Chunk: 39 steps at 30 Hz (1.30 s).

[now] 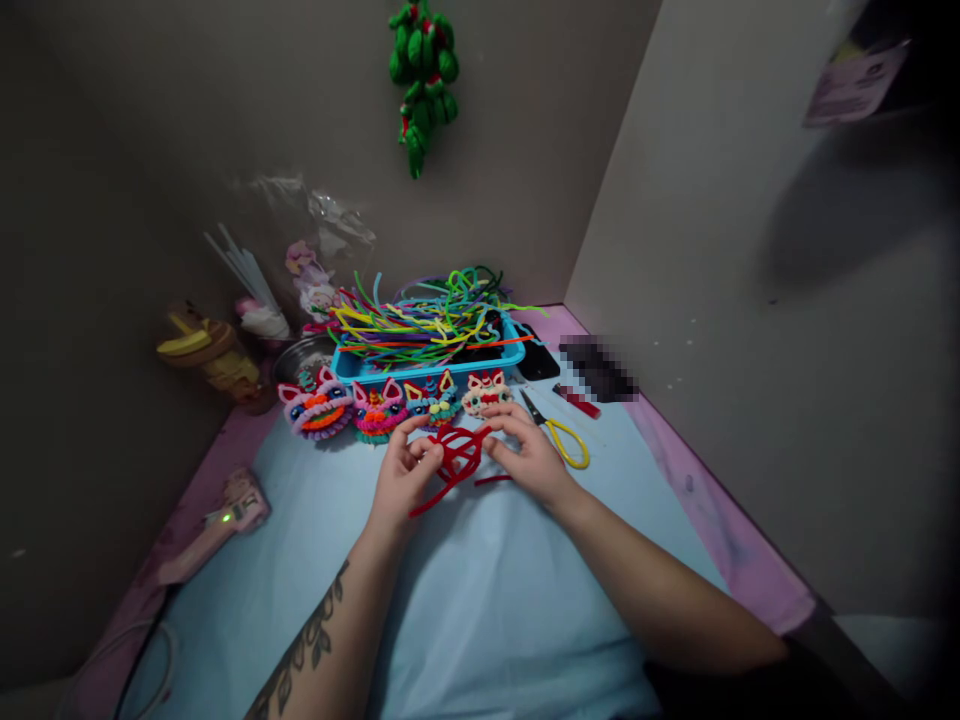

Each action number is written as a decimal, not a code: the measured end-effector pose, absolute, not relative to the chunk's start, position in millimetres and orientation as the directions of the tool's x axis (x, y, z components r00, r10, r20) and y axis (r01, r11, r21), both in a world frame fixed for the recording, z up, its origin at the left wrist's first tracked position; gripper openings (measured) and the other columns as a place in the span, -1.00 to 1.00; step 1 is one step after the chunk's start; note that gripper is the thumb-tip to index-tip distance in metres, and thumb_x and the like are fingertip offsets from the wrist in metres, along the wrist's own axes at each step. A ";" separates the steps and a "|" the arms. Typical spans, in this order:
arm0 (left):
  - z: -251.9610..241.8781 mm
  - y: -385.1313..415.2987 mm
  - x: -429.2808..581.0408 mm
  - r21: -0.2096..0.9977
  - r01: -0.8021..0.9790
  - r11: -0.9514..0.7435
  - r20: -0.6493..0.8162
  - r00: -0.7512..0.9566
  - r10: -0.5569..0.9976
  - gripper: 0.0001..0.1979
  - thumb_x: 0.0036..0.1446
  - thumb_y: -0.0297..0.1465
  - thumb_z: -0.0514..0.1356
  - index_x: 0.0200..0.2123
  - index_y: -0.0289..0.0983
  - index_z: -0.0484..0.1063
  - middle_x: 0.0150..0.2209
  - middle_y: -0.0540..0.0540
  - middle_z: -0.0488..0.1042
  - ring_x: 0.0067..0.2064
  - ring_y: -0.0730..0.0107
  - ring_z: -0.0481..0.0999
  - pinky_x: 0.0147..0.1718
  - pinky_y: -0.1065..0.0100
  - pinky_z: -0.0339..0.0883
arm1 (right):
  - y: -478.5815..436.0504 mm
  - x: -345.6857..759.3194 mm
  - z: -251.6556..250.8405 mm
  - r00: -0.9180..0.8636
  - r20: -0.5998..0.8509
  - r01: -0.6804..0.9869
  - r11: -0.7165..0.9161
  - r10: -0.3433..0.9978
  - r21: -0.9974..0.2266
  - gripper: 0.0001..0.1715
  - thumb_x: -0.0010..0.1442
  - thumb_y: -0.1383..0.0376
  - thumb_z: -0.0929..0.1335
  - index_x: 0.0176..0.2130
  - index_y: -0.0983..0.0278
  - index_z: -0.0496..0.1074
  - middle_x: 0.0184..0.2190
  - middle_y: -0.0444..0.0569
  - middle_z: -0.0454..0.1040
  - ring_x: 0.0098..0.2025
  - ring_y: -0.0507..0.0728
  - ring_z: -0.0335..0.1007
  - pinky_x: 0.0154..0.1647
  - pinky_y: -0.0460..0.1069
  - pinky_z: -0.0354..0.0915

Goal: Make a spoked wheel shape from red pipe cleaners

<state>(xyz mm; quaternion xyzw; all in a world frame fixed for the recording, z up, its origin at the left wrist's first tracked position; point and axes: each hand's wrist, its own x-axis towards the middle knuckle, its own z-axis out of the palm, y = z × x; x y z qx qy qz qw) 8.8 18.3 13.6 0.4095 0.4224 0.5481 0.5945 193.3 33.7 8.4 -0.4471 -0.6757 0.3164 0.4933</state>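
Between my hands is a small openwork shape of bent red pipe cleaners (459, 452), held above the blue cloth. My left hand (405, 470) pinches its left side, where a loose red end hangs down toward the lower left. On the right side, the thumb and fingers of my right hand (529, 458) grip the shape's edge. A short red piece (493, 480) shows just below my right hand. Behind my hands stand several colourful fuzzy animal heads, among them a pink one (379, 408) and a white one (486, 394).
A blue tray (427, 370) heaped with coloured pipe cleaners stands at the back. Yellow-handled scissors (568, 442) and a red tool (577, 402) lie to the right. On the left are a pink glue gun (225, 520) with its cable and a yellow figure (217, 350).
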 end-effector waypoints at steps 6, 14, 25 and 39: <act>13.5 16.6 9.8 0.958 -0.283 0.044 -0.033 0.043 0.999 -0.49 -0.08 -0.32 0.33 -0.05 -0.23 0.26 -0.54 0.11 0.40 -0.49 0.51 0.39 -0.40 0.43 0.26 | 30.1 194.4 13.2 -0.056 0.481 0.314 0.473 0.875 -0.823 -0.79 0.10 0.35 0.34 -0.21 0.19 0.46 -0.26 -0.03 0.43 -0.19 0.12 0.36 -0.18 0.02 0.30; 13.9 14.8 11.0 0.959 -0.279 0.047 -0.033 0.056 0.998 -0.50 -0.06 -0.31 0.32 -0.04 -0.21 0.25 -0.51 0.10 0.38 -0.47 0.50 0.38 -0.40 0.42 0.25 | 25.9 190.3 7.6 -0.059 0.413 0.246 0.414 0.909 -0.876 -0.90 0.09 0.35 0.34 -0.36 0.22 0.48 -0.42 -0.08 0.47 -0.36 0.08 0.37 -0.31 -0.02 0.30; 15.3 15.7 10.2 0.966 -0.254 0.047 -0.028 0.077 0.997 -0.47 -0.08 -0.30 0.34 -0.04 -0.22 0.24 -0.52 0.10 0.37 -0.49 0.52 0.34 -0.44 0.46 0.19 | 27.5 183.3 5.3 -0.188 0.078 -0.140 0.052 0.979 -0.989 -0.79 -0.03 0.16 0.44 -0.42 0.26 0.47 -0.50 -0.12 0.47 -0.45 0.04 0.37 -0.37 -0.04 0.30; 14.9 15.8 12.8 0.947 -0.316 0.048 -0.025 0.078 0.997 -0.45 -0.07 -0.29 0.32 -0.02 -0.19 0.17 -0.50 0.13 0.39 -0.48 0.43 0.48 -0.38 0.33 0.35 | 28.3 184.3 8.0 -0.197 0.260 0.164 0.293 0.945 -0.942 -0.86 0.08 0.28 0.38 -0.31 0.19 0.54 -0.29 -0.07 0.32 -0.19 0.09 0.33 -0.09 0.02 0.27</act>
